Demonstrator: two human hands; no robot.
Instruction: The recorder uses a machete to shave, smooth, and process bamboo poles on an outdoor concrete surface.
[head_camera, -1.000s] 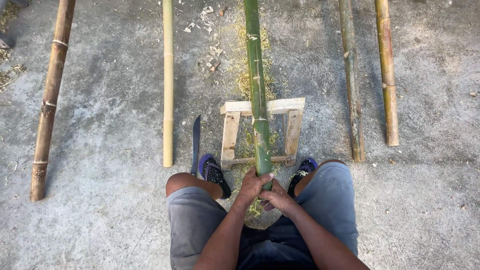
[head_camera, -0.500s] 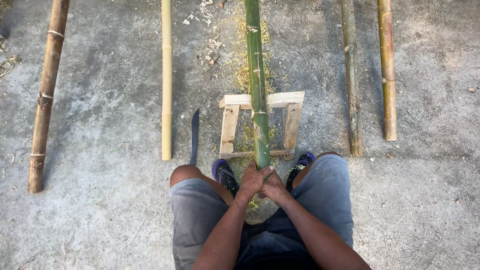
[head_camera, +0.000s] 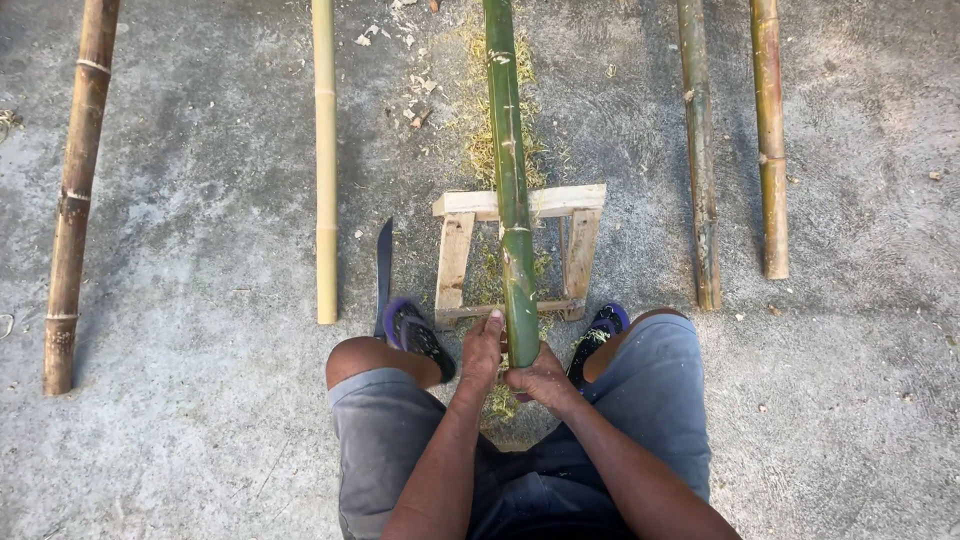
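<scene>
The setting is a grey concrete floor (head_camera: 180, 180), rough and stained, with pale shavings scattered near the top centre.

A long green bamboo pole (head_camera: 510, 200) runs from the top edge down the middle of the view. It rests across the top rail of a small wooden stand (head_camera: 460, 255), and its near end lies between the person's knees.

Four other poles lie flat on the floor, roughly parallel to the green one and apart from it. A brown pole (head_camera: 75, 200) lies far left. A pale yellow pole (head_camera: 325, 160) lies between the brown pole and the stand. A dull green-brown pole (head_camera: 698, 150) lies right of the stand, and a brown-green pole (head_camera: 768, 140) lies just beyond it.

The person wears grey shorts (head_camera: 385, 440) and dark sandals with purple trim (head_camera: 412, 330), one foot on each side of the stand.

A dark knife blade (head_camera: 384, 265) lies on the floor between the yellow pole and the stand.

The left hand (head_camera: 482, 352) is clenched around the near end of the green pole from its left side. The right hand (head_camera: 540, 380) grasps the same end from below and right, touching the left hand.
</scene>
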